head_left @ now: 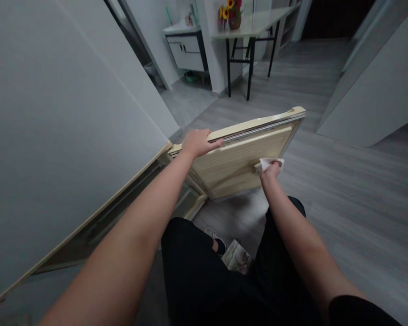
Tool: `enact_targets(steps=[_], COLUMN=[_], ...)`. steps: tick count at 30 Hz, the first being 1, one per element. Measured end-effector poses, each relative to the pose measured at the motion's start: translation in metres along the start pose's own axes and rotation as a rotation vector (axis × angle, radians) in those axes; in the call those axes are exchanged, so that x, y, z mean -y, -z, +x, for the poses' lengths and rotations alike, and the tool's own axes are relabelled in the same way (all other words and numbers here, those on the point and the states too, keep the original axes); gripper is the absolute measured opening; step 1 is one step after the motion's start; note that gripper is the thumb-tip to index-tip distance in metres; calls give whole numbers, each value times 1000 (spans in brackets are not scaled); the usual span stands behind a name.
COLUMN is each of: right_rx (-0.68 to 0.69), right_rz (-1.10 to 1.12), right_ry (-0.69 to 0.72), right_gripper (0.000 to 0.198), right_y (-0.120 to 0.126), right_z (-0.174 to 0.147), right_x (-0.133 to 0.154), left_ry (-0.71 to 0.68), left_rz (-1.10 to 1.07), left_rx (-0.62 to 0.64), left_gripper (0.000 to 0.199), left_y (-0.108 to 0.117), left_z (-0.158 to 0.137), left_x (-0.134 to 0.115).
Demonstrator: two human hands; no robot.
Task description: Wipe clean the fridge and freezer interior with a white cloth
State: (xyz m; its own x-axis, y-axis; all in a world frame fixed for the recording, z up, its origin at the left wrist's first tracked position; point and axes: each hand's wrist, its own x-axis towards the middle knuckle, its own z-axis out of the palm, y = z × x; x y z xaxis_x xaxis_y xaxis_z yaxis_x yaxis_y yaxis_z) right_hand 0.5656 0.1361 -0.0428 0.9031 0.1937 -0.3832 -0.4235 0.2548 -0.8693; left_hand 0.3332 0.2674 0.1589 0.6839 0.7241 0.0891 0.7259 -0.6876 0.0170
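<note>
A cream-coloured door (248, 156) with a ribbed inner panel and a grey seal, like a small fridge's, stands swung open in front of me. My left hand (197, 142) grips its top edge near the hinge side, thumb over the inner face. In my right hand (272, 169) is a white cloth or paper wipe (269, 162), held close to the inner panel near the door's free side. Whether the wipe touches the panel I cannot tell. To the left is the open cabinet (187, 199) with its cream frame, partly hidden behind my left arm.
A high table (258, 23) with thin black legs bears a vase of flowers (234, 17). Behind it to the left hangs a washbasin cabinet (187, 50). A white wall panel (374, 90) stands at right. Between my legs is a small patterned stool or box (237, 257).
</note>
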Motion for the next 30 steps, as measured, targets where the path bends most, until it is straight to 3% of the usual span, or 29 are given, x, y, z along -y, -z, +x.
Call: enact_targets(steps=[2,5,8,11,13,16,21,25,30], right_rx=[-74,-34,222,505,529,502,680,842,1028], right_rz=[39,12,-392,-876,-1155,-1517,-1834,-1929,-1884], right_ry=[201,620,1054,1213,1210,1142,1025,821,460], right_gripper=[14,21,32,24,24,39,66,83,95], right_y=[12,24,30,33,32,24,-7,-31,-51], right_z=[0,-2,-11,-26,-36,-47,-48,-38,-30], right_x=[51,120,163,180,185,193,215,224,223], left_ry=[-13,-34,-82,-122,-128,-99,-21,-24,-73], left_rz=[14,22,18,19,18,5,-13,11,22], left_rx=[5,5,14,45,53,32,-11,-11,-3], left_gripper=[79,80,82,82,81,81,83,82,77], left_y=[1,1,4,6,6,3,-1,-1,-1], left_z=[-4,-10,-15,-19,-21,-21,-21,-21,-22], left_x=[-2,-2,0,2,2,0,-5,-5,1])
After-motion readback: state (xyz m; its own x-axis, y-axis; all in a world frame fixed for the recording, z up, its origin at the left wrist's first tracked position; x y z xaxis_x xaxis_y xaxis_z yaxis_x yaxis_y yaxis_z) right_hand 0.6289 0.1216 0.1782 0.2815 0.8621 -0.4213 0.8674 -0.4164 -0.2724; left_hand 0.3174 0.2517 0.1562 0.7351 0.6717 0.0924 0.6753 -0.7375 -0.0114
